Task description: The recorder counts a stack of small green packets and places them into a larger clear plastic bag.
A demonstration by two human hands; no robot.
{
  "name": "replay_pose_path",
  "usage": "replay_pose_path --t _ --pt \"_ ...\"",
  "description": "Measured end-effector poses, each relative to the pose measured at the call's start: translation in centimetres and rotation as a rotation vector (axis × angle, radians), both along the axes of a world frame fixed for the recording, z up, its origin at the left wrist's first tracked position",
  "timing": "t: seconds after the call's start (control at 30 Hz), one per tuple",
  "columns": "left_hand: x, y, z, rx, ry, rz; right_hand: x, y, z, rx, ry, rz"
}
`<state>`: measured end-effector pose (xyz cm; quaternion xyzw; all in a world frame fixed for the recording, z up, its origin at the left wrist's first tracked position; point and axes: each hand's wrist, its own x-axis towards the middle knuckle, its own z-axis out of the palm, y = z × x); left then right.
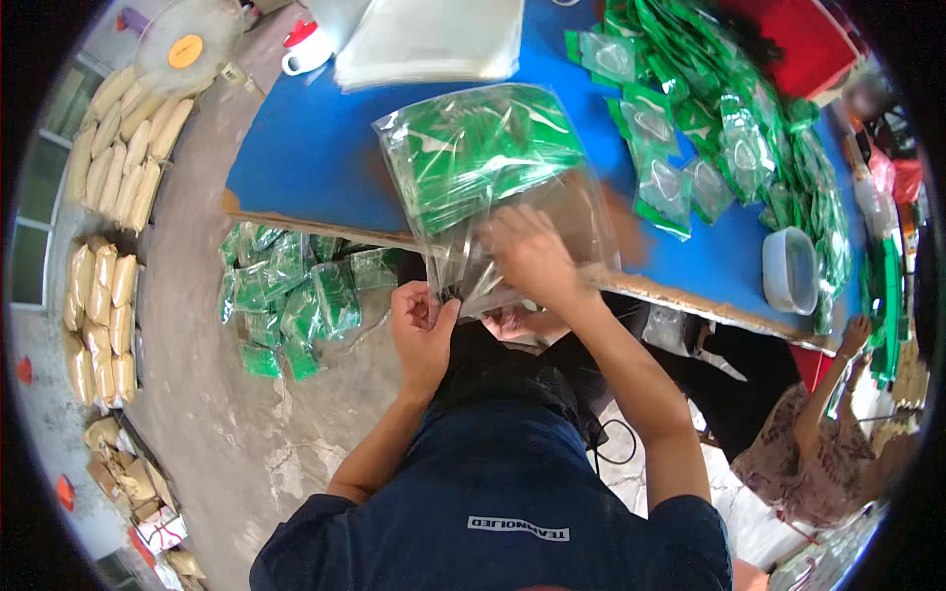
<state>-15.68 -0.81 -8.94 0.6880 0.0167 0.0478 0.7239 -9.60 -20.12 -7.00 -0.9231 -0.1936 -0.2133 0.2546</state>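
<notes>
A large clear plastic bag (455, 258) lies over the table's front edge, with its near end hanging toward me. Inside its far part sits a stack of green packets (483, 148). My left hand (424, 325) pinches the bag's near left corner between thumb and fingers. Over the bag's slack near part is my right hand (532, 254), its fingers bent and smeared by motion. Whether they grip the plastic is unclear.
Loose green packets (662, 182) pile up on the blue table (315, 148) at right, near a translucent tub (790, 271). Clear plastic sheets (434, 39) lie at the back. Bagged green packs (301, 295) cover floor at left. Another person (813, 443) works at right.
</notes>
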Motion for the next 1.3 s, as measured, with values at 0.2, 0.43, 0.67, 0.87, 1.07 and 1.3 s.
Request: replay_pose_path --t 0.2,0.43,0.67,0.87,1.07,1.3 --pt "-0.1 1.5 -0.3 -0.008 0.033 0.082 0.9 6.1 -1.4 0.022 0.17 0.3" --pt "-1.0 3.1 -0.6 0.019 0.062 0.155 -2.5 4.6 0.6 -0.004 0.181 0.227" --pt "-1.8 3.7 0.1 -0.141 0.094 0.194 -3.4 5.7 1.6 0.395 0.26 0.413" --pt "0.9 6.4 0.3 0.215 -0.077 0.106 -3.4 6.1 0.9 0.361 0.337 0.396" --pt "18.9 1.6 4.8 0.373 -0.266 -0.119 -4.7 5.4 0.9 0.359 0.229 0.368" --pt "22.0 1.0 3.5 0.243 -0.018 -0.384 -22.4 -14.1 -0.5 0.898 0.755 -0.234"
